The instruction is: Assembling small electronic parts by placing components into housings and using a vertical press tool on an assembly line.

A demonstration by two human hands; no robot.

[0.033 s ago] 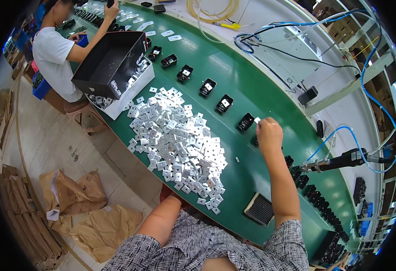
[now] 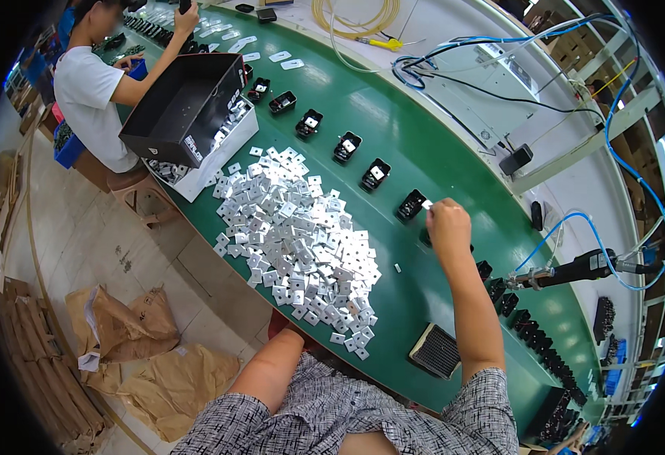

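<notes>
My right hand [image 2: 447, 224] reaches over the green conveyor belt [image 2: 423, 129] and pinches a small silver metal plate [image 2: 427, 203] right above a black plastic housing [image 2: 411, 205]. Further housings [image 2: 376, 174] with plates set in them lie in a row running to the far left. A large heap of the same square metal plates [image 2: 294, 227] is spread on the belt to the left of my arm. My left forearm [image 2: 272, 368] runs toward the belt's near edge, where the hand itself is hidden.
A co-worker in a white shirt [image 2: 90, 91] tilts a black box [image 2: 181, 106] over a white tray [image 2: 211, 163]. A pneumatic screwdriver [image 2: 575, 269] on a blue hose lies to the right, beside black parts [image 2: 529, 326]. A black grille piece [image 2: 436, 350] sits close by. Brown paper bags [image 2: 128, 318] lie on the floor.
</notes>
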